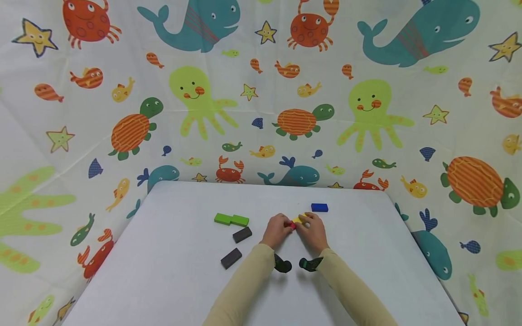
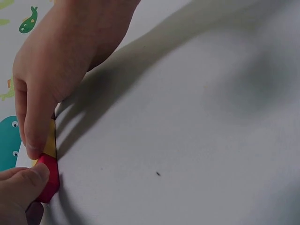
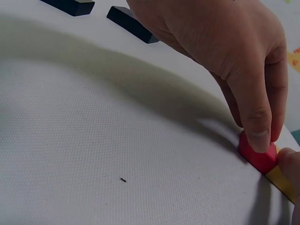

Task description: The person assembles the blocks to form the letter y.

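Near the middle of the table, my left hand (image 1: 277,231) pinches a small red block (image 3: 262,157) between thumb and fingers. A yellow block (image 2: 50,140) lies end to end against it, gripped by my right hand (image 1: 313,232). In the left wrist view the right fingers come down from above over the yellow block, and the left thumb lies on the red one. Both blocks rest on the table and are partly hidden by fingers. A blue block (image 1: 319,207) lies just beyond the right hand.
Two green blocks (image 1: 223,219) touch end to end left of the hands. Nearer lie two dark blocks, one (image 1: 242,234) above the other (image 1: 231,258). The white table (image 1: 163,280) backs onto a cloth (image 1: 253,99) printed with sea animals.
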The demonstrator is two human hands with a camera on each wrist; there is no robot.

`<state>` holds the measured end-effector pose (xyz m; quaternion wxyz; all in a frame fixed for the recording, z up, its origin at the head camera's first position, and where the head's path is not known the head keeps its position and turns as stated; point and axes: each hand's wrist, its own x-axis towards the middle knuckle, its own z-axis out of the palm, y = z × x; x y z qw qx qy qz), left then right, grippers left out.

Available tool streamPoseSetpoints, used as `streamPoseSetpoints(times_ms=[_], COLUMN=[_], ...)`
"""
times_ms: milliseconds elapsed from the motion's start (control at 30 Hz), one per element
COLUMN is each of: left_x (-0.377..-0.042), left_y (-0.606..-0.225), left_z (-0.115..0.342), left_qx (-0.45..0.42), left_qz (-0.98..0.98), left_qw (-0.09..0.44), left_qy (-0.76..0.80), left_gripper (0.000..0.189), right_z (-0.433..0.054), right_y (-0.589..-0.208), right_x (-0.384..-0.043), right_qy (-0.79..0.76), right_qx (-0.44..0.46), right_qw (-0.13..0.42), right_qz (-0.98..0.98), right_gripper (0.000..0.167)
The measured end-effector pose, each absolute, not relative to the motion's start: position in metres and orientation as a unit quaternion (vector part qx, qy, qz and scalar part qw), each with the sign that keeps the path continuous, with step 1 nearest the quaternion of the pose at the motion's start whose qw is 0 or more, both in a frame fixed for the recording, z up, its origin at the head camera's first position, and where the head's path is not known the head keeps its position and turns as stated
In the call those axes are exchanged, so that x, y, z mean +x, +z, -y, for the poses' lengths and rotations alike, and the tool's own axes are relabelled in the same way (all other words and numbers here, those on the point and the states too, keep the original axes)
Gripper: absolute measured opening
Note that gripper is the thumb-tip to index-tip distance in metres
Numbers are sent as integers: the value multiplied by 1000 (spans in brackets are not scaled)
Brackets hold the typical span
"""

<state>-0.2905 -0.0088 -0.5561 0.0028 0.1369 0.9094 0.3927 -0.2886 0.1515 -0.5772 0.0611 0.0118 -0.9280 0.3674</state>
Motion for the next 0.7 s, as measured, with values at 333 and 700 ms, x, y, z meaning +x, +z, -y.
streamPoseSetpoints(times_ms=[333, 700], left_x=[-294, -293], left_y=[-563, -562], left_z=[9, 8], left_qx=[159, 152], left_qz=[-907, -909], left_qw=[-20, -16], left_qy=[389, 387], left_gripper=[12, 11], right_z=[-150, -150], right_y=[-575, -575], right_x=[-288, -288], right_qy=[368, 372], right_qx=[16, 11], right_qw=[66, 61], right_qz=[927, 926], right_gripper=[41, 42])
